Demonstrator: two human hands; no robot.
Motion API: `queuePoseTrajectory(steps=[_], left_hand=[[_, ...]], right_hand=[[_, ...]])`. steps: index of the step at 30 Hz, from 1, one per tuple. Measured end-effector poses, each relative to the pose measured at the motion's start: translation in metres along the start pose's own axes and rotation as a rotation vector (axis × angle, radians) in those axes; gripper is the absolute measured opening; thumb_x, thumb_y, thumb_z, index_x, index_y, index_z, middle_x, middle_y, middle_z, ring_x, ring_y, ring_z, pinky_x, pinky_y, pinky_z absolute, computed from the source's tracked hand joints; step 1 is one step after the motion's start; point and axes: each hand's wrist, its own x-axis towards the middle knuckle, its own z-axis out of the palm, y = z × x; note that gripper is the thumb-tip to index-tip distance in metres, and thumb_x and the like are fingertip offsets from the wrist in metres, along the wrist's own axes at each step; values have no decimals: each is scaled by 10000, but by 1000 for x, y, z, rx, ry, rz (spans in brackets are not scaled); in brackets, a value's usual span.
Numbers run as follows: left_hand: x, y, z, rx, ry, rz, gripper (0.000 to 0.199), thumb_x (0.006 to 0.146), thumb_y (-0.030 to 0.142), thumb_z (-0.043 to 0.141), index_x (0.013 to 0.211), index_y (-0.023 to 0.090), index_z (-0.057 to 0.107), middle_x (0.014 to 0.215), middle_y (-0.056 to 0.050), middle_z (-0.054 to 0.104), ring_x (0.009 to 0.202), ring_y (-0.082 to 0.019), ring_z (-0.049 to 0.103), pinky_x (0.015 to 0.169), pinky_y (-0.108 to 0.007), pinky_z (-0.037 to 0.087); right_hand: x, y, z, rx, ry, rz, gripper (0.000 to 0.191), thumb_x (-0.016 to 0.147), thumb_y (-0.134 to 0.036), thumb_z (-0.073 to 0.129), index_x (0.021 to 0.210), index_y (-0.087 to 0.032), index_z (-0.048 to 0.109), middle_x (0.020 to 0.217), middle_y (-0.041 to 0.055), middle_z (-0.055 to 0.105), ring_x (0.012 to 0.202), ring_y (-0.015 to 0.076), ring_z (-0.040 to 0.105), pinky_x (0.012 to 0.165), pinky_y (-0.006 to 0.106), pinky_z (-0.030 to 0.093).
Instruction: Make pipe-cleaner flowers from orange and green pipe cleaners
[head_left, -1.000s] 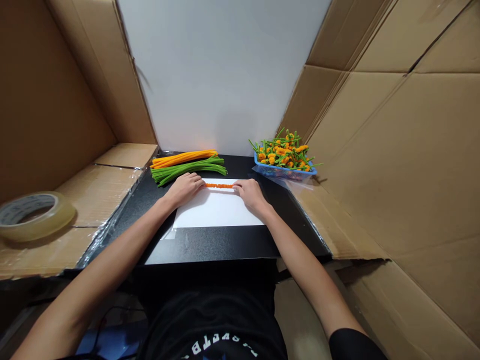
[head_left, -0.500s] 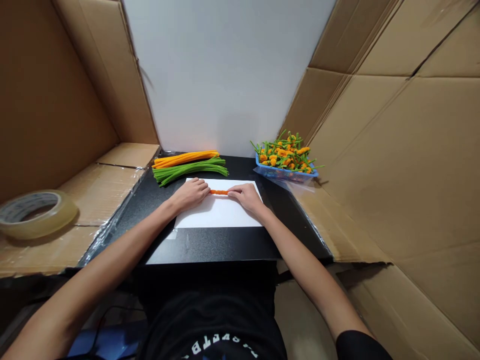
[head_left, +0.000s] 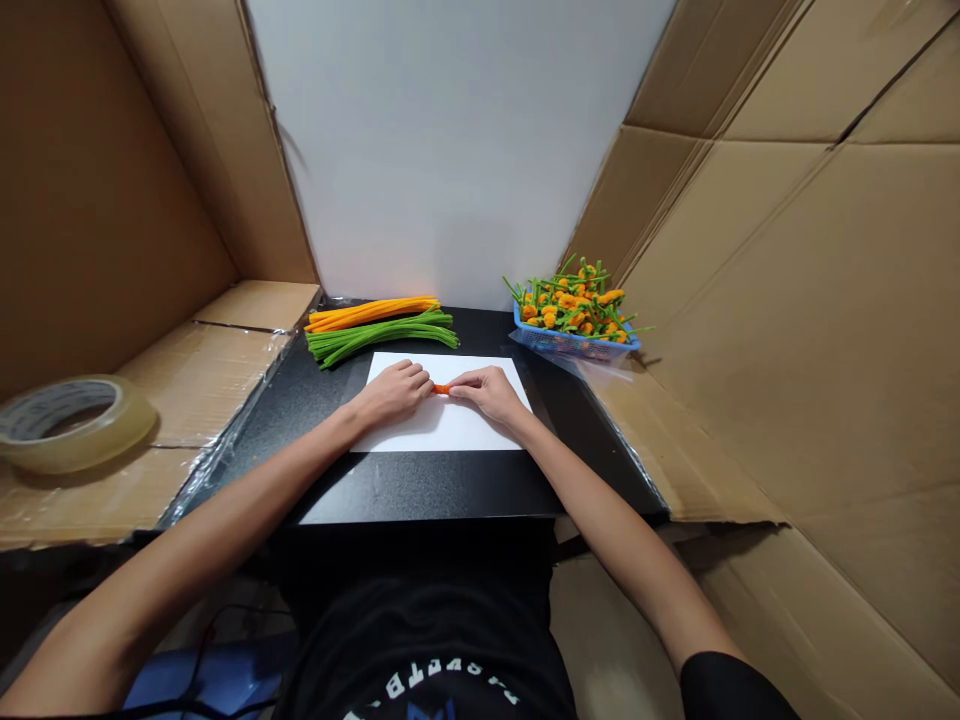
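Well, 2 forearms reach in from the near side, angled inward, so the left hand (head_left: 397, 392) and right hand (head_left: 491, 393) almost meet above the white sheet (head_left: 442, 432). The fingers of each pinch 1 end of the short orange piece (head_left: 442, 389) (only its middle shows). On the black desk (head_left: 420, 490), just beyond the left hand, lie the orange stems (head_left: 367, 313) and green stems (head_left: 382, 336); the blue basket (head_left: 577, 343) stands beyond the right hand.

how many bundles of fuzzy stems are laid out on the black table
2: the orange bundle at the far left of the black table, and the green bundle just nearer, beyond the white sheet. No other bundle shows.
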Motion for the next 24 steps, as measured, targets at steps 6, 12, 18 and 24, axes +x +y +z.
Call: queuePoseTrajectory(steps=[6, 12, 18, 24], left_hand=[[2, 4, -2, 0, 41, -18, 198, 939, 135, 484, 855, 142, 663, 804, -105, 653, 759, -234, 564, 720, -373, 382], [2, 3, 1, -4, 109, -62, 191, 946, 142, 501, 823, 146, 647, 780, -92, 656, 745, -222, 578, 696, -361, 381], [2, 1, 1, 29, 112, -61, 173, 947, 164, 526, 830, 138, 651, 784, -80, 670, 743, -213, 595, 688, -348, 389], [-1, -6, -4, -13, 108, -41, 189, 970, 163, 500, 897, 144, 674, 849, -73, 695, 808, -208, 625, 737, -331, 420]], right_hand=[[2, 4, -2, -43, 28, -25, 177, 739, -273, 730, 848, -163, 816, 851, 78, 787, 802, 208, 710, 782, 332, 541], [-1, -4, -3, -171, 30, -83, 176, 796, -246, 686, 896, -179, 814, 924, 77, 792, 882, 238, 726, 841, 368, 551], [-2, -12, -6, -211, 8, -92, 309, 792, -202, 681, 1083, -152, 773, 917, 81, 788, 854, 218, 732, 838, 351, 563], [-2, -13, -2, -128, -32, -87, 283, 798, -216, 668, 1050, -138, 769, 839, 67, 778, 776, 197, 730, 802, 335, 560]])
